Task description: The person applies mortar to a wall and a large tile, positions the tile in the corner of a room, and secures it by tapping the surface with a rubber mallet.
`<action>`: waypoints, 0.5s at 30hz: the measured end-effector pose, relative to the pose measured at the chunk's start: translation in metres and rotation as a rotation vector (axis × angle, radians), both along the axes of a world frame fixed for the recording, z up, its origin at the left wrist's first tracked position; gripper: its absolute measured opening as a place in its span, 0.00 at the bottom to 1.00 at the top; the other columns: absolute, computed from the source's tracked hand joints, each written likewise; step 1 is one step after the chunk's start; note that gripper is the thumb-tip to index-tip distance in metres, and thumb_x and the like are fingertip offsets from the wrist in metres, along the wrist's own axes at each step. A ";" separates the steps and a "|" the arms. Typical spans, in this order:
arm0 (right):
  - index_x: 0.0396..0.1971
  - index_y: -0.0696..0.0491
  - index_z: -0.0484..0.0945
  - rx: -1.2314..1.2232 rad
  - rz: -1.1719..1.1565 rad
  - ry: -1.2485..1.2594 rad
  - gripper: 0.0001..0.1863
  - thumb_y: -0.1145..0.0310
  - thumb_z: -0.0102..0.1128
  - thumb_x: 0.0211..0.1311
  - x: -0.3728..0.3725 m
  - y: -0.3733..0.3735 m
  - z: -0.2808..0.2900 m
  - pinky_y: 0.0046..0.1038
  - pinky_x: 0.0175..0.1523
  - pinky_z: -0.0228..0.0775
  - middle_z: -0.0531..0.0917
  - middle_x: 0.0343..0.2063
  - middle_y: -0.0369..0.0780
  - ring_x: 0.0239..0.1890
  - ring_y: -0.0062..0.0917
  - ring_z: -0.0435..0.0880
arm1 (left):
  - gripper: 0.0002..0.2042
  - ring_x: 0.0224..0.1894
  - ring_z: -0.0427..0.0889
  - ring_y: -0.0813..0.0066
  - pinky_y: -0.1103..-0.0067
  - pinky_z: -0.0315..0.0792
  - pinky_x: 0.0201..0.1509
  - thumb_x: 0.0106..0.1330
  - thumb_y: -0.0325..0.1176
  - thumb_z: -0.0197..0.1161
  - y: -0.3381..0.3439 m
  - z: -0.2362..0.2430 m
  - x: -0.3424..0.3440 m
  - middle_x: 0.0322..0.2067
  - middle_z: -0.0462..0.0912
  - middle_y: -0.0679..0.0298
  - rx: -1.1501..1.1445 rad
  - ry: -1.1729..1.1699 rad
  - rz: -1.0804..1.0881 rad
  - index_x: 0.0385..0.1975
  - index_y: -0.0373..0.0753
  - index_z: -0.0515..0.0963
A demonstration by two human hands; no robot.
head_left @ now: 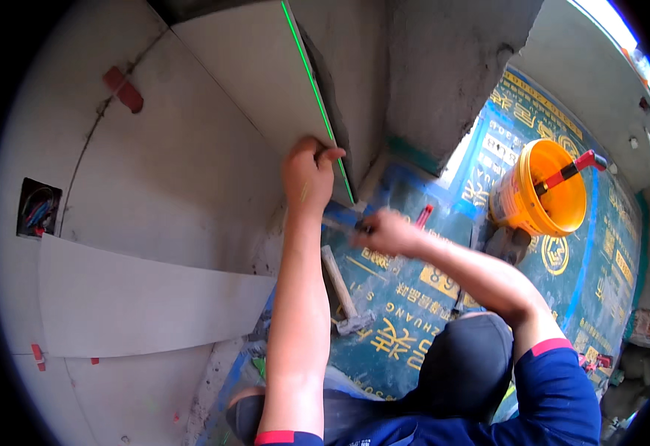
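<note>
Left hand [308,172] presses on edge of big grey wall tile [254,67], w/ a green light line [316,89] along it. Right hand [389,232] holds a small dark tool just beside. Hammer [343,293] & orange bucket [539,189] sit on blue floor sheet [600,245].

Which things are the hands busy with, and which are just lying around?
In use:
- left hand pressing the edge of the wall tile
- right hand gripping a small tool, too blurred to name

Lying about:
- hammer on the floor
- orange bucket
- loose tile strip
</note>
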State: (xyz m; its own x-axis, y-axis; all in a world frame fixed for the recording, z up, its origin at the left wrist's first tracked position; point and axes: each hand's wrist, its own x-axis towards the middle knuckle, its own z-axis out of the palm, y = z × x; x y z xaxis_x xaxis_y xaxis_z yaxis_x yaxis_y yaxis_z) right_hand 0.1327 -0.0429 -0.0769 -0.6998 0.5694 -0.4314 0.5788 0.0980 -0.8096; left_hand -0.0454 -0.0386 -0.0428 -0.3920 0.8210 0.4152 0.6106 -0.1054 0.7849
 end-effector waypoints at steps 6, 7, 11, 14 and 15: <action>0.27 0.59 0.82 -0.111 -0.054 -0.013 0.22 0.51 0.62 0.57 0.012 0.013 0.027 0.32 0.28 0.71 0.80 0.16 0.39 0.19 0.26 0.79 | 0.04 0.32 0.80 0.50 0.65 0.72 0.35 0.55 0.27 0.63 0.004 0.011 0.007 0.26 0.81 0.53 0.120 0.074 -0.011 0.22 0.36 0.76; 0.28 0.59 0.82 -0.034 -0.040 -0.029 0.22 0.51 0.62 0.58 0.007 0.004 0.034 0.31 0.29 0.72 0.80 0.17 0.39 0.19 0.26 0.79 | 0.04 0.32 0.81 0.51 0.65 0.73 0.35 0.55 0.26 0.63 0.003 0.010 0.003 0.25 0.81 0.53 0.116 0.091 0.001 0.22 0.35 0.75; 0.29 0.60 0.80 0.006 0.137 -0.153 0.25 0.48 0.58 0.61 0.038 -0.007 0.065 0.29 0.27 0.70 0.79 0.17 0.39 0.20 0.23 0.79 | 0.05 0.33 0.82 0.53 0.68 0.73 0.35 0.55 0.27 0.65 0.001 0.009 0.002 0.27 0.81 0.52 0.056 0.002 -0.012 0.25 0.34 0.76; 0.27 0.59 0.80 0.010 0.197 -0.238 0.26 0.46 0.59 0.62 0.097 -0.011 0.094 0.27 0.26 0.67 0.77 0.15 0.36 0.18 0.20 0.75 | 0.09 0.30 0.81 0.52 0.67 0.73 0.34 0.55 0.29 0.67 -0.003 0.006 0.001 0.25 0.80 0.52 0.129 0.063 0.026 0.24 0.33 0.74; 0.25 0.57 0.78 -0.006 0.161 -0.274 0.25 0.46 0.60 0.62 0.110 -0.016 0.120 0.24 0.27 0.66 0.75 0.15 0.33 0.19 0.17 0.74 | 0.09 0.29 0.80 0.52 0.66 0.72 0.33 0.55 0.29 0.67 -0.002 0.007 0.002 0.24 0.80 0.53 0.153 0.135 0.033 0.24 0.33 0.73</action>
State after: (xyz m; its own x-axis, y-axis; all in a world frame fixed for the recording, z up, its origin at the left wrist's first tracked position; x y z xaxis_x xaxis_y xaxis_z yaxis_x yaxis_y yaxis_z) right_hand 0.2425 -0.0585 0.0427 -0.6378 0.4576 -0.6196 0.7531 0.2017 -0.6262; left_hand -0.0437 -0.0407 -0.0361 -0.3503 0.7317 0.5847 0.7142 -0.1952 0.6722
